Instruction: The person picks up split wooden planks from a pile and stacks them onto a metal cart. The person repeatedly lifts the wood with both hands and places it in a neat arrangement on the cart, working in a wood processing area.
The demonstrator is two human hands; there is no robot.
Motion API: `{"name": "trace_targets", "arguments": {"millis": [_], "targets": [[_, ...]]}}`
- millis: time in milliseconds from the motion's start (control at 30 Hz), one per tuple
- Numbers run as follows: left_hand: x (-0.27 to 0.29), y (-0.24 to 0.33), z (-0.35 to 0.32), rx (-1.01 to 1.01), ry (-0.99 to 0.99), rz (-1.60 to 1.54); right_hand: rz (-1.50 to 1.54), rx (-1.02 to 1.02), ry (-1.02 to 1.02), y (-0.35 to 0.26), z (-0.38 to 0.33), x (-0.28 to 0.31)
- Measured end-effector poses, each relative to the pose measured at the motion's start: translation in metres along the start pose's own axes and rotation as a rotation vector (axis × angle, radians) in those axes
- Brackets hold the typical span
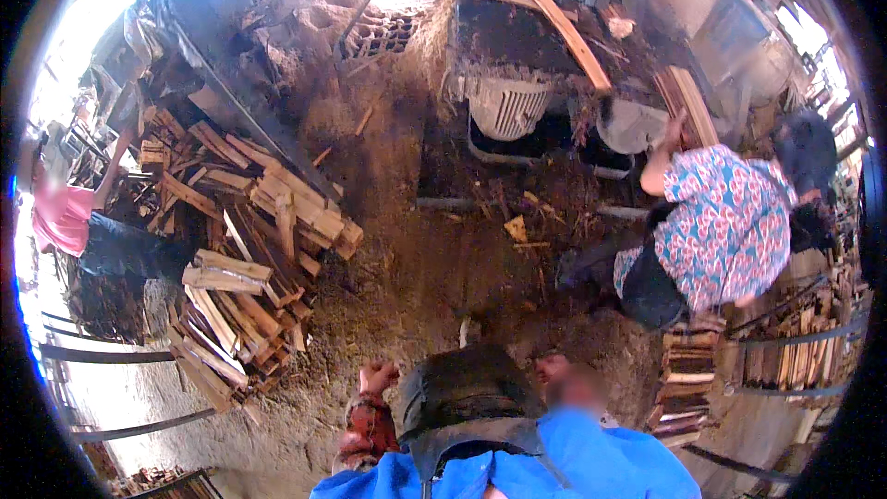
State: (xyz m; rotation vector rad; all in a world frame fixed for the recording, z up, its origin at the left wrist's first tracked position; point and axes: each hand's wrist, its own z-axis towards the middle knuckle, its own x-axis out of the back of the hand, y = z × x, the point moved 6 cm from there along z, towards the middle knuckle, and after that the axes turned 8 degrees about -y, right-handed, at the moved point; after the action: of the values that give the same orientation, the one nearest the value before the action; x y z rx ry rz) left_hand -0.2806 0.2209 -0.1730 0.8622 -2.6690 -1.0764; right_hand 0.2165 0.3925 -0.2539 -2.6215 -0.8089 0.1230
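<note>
My left hand (379, 376) is just left of the dark cloth (471, 397) over my lap, its fingers curled in with nothing seen in them. On the other side of that cloth is my right hand (554, 368), small and partly blurred, so its fingers cannot be made out. Neither hand visibly touches the wood around me. Nearest on the left lies a heap of split firewood (245, 314). Ahead on the dirt floor is a small yellowish wood scrap (516, 228).
At right, a person in a patterned shirt (725, 222) grips long wood slats (688, 106) by a sooty stove with a pale ribbed grate (508, 109). A plank (573, 42) lies on top. Stacked wood (688, 374) stands right; a person in pink (65, 217) is far left.
</note>
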Motion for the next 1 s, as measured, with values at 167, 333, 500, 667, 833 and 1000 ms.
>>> {"name": "trace_targets", "arguments": {"millis": [167, 333, 500, 667, 833, 1000], "targets": [[-0.009, 0.014, 0.015, 0.127, 0.093, 0.072, -0.118, 0.129, 0.028, -0.179, 0.027, 0.051], [-0.020, 0.065, 0.068, 0.121, 0.112, -0.183, -0.183, 0.334, 0.199, -0.255, 0.110, 0.099], [-0.013, 0.099, 0.145, 0.133, 0.041, -0.137, -0.089, 0.264, 0.085, -0.358, 0.092, 0.067], [-0.077, 0.253, 0.263, -0.172, -0.191, 0.442, -0.237, 0.438, 0.425, -0.353, 0.128, 0.148], [-0.100, 0.357, 0.308, -0.048, -0.250, 0.114, -0.120, 0.621, 0.647, -0.507, 0.019, 0.151], [-0.156, 0.428, 0.348, -0.164, -0.394, 0.034, -0.439, 0.866, 1.116, -0.626, -0.029, 0.226]]}}
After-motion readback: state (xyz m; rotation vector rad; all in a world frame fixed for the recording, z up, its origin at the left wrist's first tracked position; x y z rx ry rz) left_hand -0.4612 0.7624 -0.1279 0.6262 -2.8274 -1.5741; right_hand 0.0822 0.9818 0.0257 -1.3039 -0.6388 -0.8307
